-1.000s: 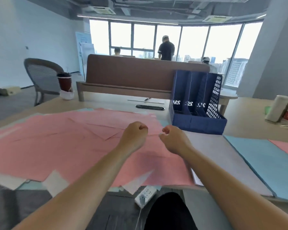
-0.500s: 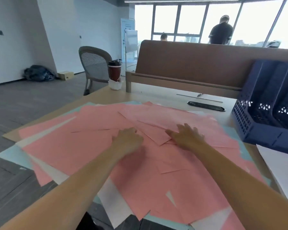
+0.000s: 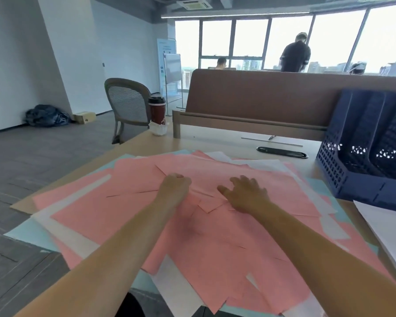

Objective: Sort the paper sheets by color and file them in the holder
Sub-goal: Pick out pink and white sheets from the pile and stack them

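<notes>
Pink paper sheets (image 3: 215, 248) lie fanned flat on the light wooden desk (image 3: 215, 143), just left of the navy blue plastic mesh file holder (image 3: 343, 179). The right hand (image 3: 245, 195), nearer the holder, presses down on them with fingers spread; the left hand (image 3: 174, 191), farther from the holder, sits curled on the pile, and I can't tell if it pinches a sheet. Their overlapping corners lie between both hands, so the right looks better placed to carry.

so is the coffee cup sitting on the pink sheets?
No, the coffee cup stands at the far left corner of the desk, apart from the pink sheets.
</notes>
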